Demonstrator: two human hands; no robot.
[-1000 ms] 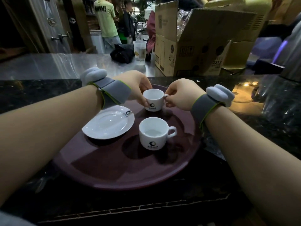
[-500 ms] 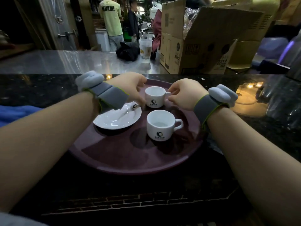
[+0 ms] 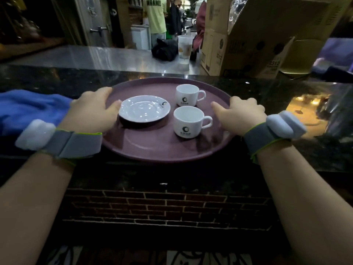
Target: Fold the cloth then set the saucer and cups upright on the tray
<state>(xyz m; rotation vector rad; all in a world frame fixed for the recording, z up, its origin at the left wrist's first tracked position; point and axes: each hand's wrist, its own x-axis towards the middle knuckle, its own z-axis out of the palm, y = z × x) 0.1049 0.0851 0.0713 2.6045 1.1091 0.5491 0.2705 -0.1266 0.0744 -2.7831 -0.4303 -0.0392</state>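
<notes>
We've got both hands clamped on the tray [image 3: 133, 150] rim, left hand [image 3: 93, 113] and right hand [image 3: 242, 113] on opposite sides. Saucer [image 3: 144, 109] and both cups [image 3: 188, 120] sit upright on it, cloth [image 3: 28, 109] off left on the tabletop [image 3: 57, 81]. Ceramic's slippery and fragile, so grip that rim level

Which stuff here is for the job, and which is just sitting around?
For the job: blue cloth, saucer, far cup, near cup, purple tray.

Just lying about: cardboard box, plastic drink cup, black bag.
</notes>
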